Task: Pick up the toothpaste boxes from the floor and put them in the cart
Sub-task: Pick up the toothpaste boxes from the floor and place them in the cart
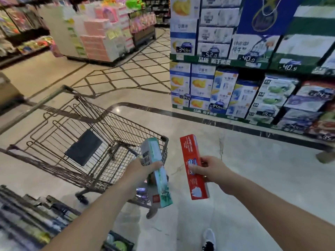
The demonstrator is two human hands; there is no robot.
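Left hand (pixel 145 169) grips teal box (pixel 156 171) beside cart (pixel 101 127); shelves (pixel 253 69) beyond.

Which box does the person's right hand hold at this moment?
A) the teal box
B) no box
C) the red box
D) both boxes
C: the right hand grips the red box near its middle, while the left hand holds the teal box beside the cart.

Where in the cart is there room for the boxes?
The wire shopping cart basket floor looks bare right of the dark folded flap, up to its front wall. Both hands are full: green toothpaste box, red toothpaste box.
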